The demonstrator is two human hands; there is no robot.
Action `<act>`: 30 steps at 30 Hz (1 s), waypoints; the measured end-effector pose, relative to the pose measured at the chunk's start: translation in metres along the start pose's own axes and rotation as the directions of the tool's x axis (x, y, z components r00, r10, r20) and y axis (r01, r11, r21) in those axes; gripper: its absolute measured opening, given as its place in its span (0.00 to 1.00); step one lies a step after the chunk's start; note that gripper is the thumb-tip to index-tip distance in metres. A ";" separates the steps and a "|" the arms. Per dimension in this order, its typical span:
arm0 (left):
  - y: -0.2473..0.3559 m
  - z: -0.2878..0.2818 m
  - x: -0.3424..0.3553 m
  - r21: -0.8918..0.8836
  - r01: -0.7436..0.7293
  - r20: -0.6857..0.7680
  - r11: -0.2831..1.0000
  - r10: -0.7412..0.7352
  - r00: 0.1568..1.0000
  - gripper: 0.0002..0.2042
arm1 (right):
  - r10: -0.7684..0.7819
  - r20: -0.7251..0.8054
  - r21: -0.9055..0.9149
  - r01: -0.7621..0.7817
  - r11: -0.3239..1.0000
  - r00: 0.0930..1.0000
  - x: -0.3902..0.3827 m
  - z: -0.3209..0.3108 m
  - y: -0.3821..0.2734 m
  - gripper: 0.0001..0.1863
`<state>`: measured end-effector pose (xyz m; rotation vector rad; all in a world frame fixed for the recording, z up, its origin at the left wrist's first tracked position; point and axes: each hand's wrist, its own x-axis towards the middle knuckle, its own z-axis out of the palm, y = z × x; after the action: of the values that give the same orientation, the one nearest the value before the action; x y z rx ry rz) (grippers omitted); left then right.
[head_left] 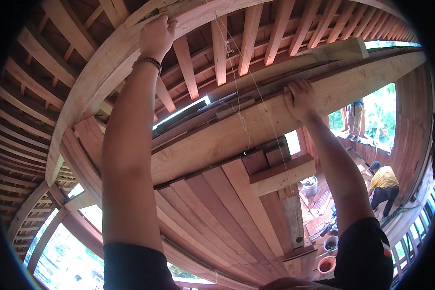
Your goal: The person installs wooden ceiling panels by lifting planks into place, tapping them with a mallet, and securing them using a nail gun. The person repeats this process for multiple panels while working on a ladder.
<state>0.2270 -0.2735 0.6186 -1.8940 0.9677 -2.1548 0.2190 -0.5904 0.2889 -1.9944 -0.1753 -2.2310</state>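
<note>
Left hand clamps the curved beam at 11 o'clock; right hand, well apart at 2, curls over the top edge of the straight beam, which slants from 8 to 2. String (thin and knotted) hangs across it near 12. Boards spread at 6; a worker in yellow bends at 3.

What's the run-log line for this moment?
Left hand: gripping upper beam; right hand: over top edge of lower beam; strings: hanging
</note>
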 end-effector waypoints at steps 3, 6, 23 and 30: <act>0.002 0.002 0.001 0.050 0.025 -0.001 0.998 -0.025 1.000 0.14 | -0.009 -0.006 0.008 0.009 1.000 1.000 0.000 -0.001 0.000 0.08; 0.004 0.005 0.000 0.094 0.018 -0.019 0.995 -0.016 1.000 0.12 | -0.010 -0.009 0.013 0.010 1.000 1.000 0.000 -0.002 -0.001 0.07; 0.008 0.000 0.006 0.114 -0.036 0.034 0.993 0.033 0.999 0.13 | -0.026 -0.014 0.027 0.026 0.999 1.000 0.001 -0.003 0.000 0.08; 0.007 0.002 0.009 0.155 -0.050 0.047 0.987 0.043 0.998 0.14 | -0.025 -0.019 0.021 0.026 0.999 1.000 0.000 -0.003 0.000 0.08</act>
<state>0.2245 -0.2836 0.6222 -1.8198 0.8007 -2.0871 0.2163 -0.5906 0.2889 -1.9708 -0.2229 -2.2524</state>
